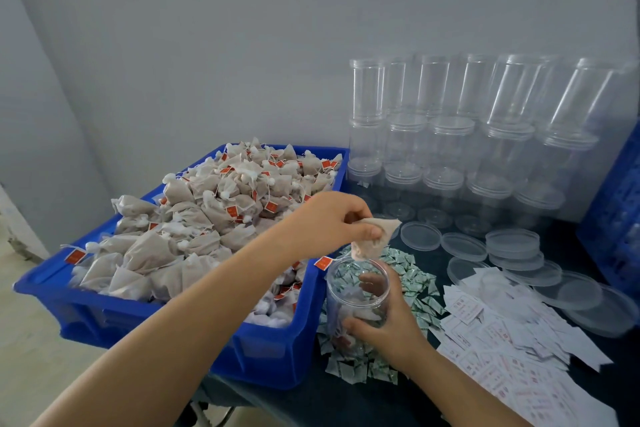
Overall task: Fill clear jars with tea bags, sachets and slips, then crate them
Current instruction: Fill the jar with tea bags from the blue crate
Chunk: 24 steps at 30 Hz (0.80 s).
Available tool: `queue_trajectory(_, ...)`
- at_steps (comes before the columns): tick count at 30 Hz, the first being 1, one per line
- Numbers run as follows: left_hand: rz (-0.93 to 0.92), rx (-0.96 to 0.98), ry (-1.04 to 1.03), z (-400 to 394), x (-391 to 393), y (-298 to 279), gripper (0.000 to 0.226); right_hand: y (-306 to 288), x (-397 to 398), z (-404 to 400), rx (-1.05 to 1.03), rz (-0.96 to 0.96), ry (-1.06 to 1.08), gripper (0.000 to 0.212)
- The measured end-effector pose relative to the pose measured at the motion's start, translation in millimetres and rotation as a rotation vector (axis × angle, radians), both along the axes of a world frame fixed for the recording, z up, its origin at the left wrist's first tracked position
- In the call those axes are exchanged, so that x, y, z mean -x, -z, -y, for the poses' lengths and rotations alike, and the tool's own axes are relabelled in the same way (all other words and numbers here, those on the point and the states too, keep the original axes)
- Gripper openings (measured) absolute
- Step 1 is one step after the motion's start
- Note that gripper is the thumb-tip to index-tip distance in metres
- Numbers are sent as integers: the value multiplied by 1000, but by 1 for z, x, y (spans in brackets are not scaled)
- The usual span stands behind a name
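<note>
My right hand grips a clear open jar that stands on the pile of green-and-white sachets. A few tea bags lie inside the jar. My left hand pinches a beige tea bag just above the jar's mouth, and its red tag dangles beside the rim. A blue bin heaped with tea bags sits at the left. White printed slips are spread at the right.
Stacks of empty clear jars line the back wall. Several loose clear lids lie in front of them. A blue crate stands at the far right edge. The table has a dark cover.
</note>
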<state>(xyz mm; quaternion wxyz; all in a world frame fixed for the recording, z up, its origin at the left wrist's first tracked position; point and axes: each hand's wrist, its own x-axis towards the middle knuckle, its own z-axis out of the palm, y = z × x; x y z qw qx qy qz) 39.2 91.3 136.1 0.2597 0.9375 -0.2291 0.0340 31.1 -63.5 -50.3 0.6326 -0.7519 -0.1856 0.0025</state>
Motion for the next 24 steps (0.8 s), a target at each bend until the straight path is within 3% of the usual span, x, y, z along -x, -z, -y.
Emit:
queue_trajectory(5,-72,-46,47,12,4,15,19,-1,0,0,-27,-13,-18,71)
queue_trajectory(15,-60,-308,44,6,3,41,11,-2,2,-1,-64,-59,-37,98)
queue_trajectory(24,-88,-483,119,29,1,46,15,-7,4,-1,-75,-28,-46,92)
